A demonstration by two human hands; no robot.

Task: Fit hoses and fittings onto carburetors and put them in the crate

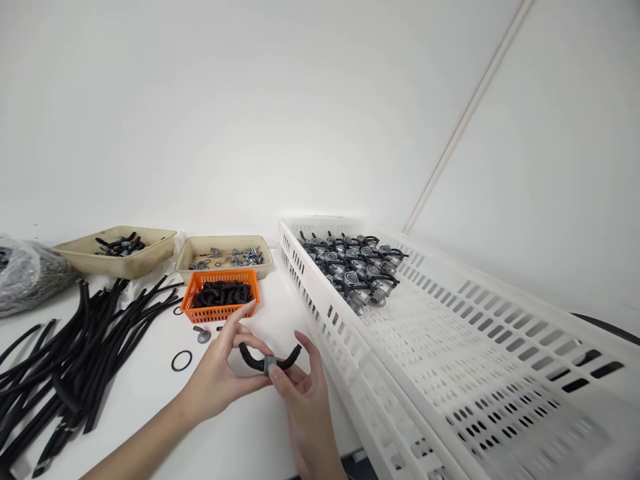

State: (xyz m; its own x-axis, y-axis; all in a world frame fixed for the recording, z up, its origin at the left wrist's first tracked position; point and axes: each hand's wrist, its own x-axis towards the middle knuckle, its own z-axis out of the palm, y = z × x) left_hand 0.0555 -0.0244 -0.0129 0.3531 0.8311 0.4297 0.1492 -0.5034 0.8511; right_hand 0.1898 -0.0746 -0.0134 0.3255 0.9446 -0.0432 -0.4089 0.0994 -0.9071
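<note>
A small grey metal fitting [270, 363] with a curved black tube [290, 359] sticking out on each side is held up over the white table. My left hand [227, 370] pinches it from the left, thumb and fingers at the metal middle. From the right, my right hand [305, 393] holds the same fitting, its thumb on the metal and one finger raised near the right tube end. Behind my left hand stands an orange basket [187, 310] of short black tubes. A loose metal part [203, 335] and a black ring [181, 361] lie left of my hands.
White crates [350, 333] on the right hold rows of metal-and-tube assemblies [353, 260]. Long black tubes [90, 347] spread across the left. Behind are a beige tray [183, 260] of metal parts, another tray [150, 260] of assemblies and a plastic bag [35, 277].
</note>
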